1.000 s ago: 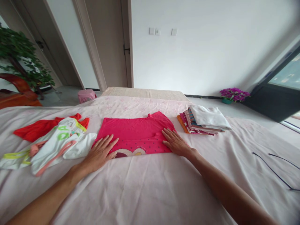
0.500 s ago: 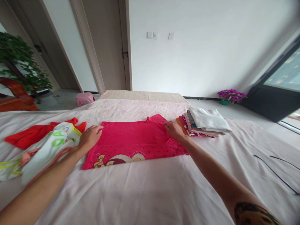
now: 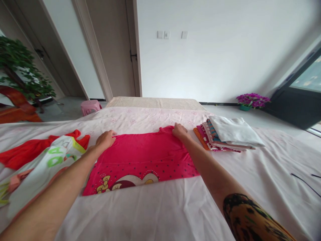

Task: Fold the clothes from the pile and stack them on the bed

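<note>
A hot-pink T-shirt (image 3: 142, 150) with black dots and a cartoon print lies folded lengthwise on the bed, its print along the near edge. My left hand (image 3: 106, 139) pinches its far left corner, fingers closed on the cloth. At the far right, by the sleeve end, my right hand (image 3: 179, 131) grips the same shirt with bent fingers. My right forearm covers part of the shirt's right end. Left of my left arm lie a crumpled red garment (image 3: 27, 149) and a white garment with green letters (image 3: 56, 155).
A stack of folded clothes (image 3: 225, 134), white on top, sits to the right. The pale bedsheet (image 3: 155, 214) is wrinkled. Thin black cords (image 3: 306, 184) lie at the right. Beyond the bed are a pink stool (image 3: 90, 106), a potted plant (image 3: 25, 70) and purple flowers (image 3: 253, 99).
My right hand has moved to the shirt's far edge and closed on the cloth. My left hand now grips the far left corner. The view has shifted slightly.
</note>
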A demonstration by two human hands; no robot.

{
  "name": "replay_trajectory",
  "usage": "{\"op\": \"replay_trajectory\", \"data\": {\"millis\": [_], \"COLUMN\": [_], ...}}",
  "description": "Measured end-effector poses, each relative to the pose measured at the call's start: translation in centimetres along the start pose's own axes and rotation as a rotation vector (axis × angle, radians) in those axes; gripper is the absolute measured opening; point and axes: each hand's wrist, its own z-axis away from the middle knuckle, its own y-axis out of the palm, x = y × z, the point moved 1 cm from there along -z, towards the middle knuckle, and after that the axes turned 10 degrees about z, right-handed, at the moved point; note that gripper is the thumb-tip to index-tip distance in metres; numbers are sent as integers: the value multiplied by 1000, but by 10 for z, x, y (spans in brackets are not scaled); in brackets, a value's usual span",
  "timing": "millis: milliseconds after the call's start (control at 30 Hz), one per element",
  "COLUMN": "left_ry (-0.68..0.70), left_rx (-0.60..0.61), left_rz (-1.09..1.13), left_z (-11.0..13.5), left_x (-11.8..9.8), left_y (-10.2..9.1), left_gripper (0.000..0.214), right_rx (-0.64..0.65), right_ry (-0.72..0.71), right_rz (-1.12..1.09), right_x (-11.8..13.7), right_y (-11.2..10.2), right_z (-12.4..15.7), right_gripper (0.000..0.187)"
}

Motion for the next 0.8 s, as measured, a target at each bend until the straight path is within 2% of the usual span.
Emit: {"op": "replay_trajectory", "data": {"millis": [100,167,267,333,367,433,500,567,633,733,800], "left_ry": [-9,22,177,293,330,385,391,359,308,213,171], "left_rx": [-24,-73,-179,-200,-189,-142,-81,-51,-73,-133,-146], "left_rz": [13,34,98,127,134,140,137,141,171,251,290], "left_z": [11,26,63,93,108,133,150,156,155,150,149], "left_x": [-3,-3,1,9,14,25,33,38,38,34,33], "left_y": [-8,-19,-37,-42,-42,-35,-25,-17,-15,-23,-29], "left_gripper": [31,30,23,18,16,15,15,16,16,19,20], "right_rx": [20,-19,-181,-323,-372,-374,-317,-267,-238,-263,-345], "right_ry": [-14,-48,-134,-230,-286,-364,-402,-426,-459,-488,-479], "right_rz": [-40,-70,-155,-240,-269,-240,-132,-22,29,-28,-135], "right_x": [-3,-9,-30,-50,-59,-75,-85,-87,-85,-83,-85], "right_y": [-9,-19,-31,-34,-34,-29,-23,-18,-17,-25,-34], "right_z": [4,13,39,64,78,105,126,139,143,143,144], "right_gripper": [31,31,32,25,22,21,33,50,54,35,25]}}
